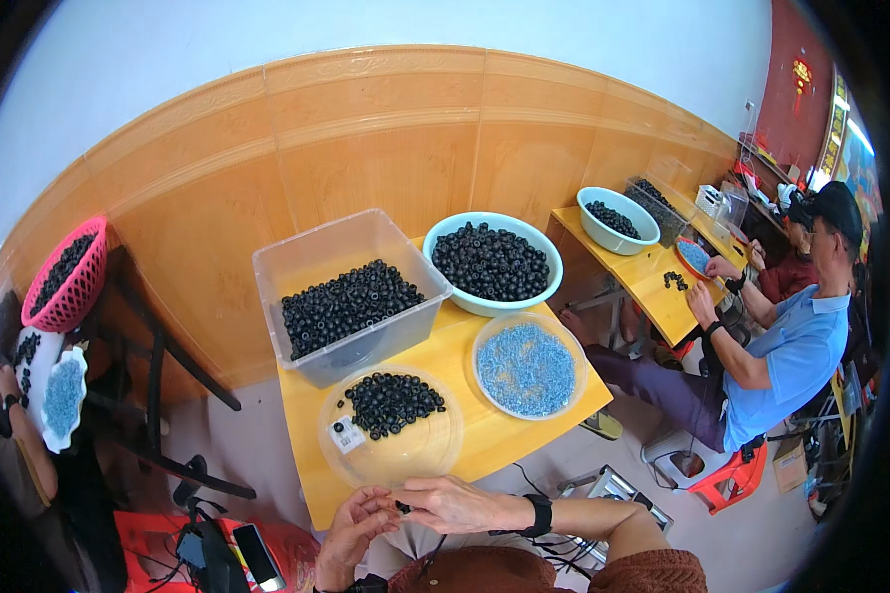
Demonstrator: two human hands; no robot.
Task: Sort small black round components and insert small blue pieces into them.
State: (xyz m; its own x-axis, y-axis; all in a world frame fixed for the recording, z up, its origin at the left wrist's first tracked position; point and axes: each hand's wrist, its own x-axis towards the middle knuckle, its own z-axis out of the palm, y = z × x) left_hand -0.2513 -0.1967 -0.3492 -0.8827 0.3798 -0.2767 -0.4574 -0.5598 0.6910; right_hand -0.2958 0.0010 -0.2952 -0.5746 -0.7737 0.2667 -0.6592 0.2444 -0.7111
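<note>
Both hands meet close to my body, just past the near edge of the yellow table [316, 494]. My right hand [455, 505] pinches a small black round plastic piece [402, 507] between thumb and fingers. Beside it, the fingers of my left hand [354, 524] are curled together at the tips; whatever they hold is too small to make out. Just beyond lies a clear round lid [420, 457] with a pile of black round pieces [391, 403] and a white label [347, 435]. A shallow clear dish [580, 368] of tiny light-blue pieces [527, 368] sits to the right.
Farther back stand a clear plastic bin [366, 351] and a pale blue basin [552, 287], both holding black pieces. On the right a co-worker in a blue shirt [791, 341] sits at another table [653, 287]. A pink basket [74, 287] and another person's arm [35, 460] are at left.
</note>
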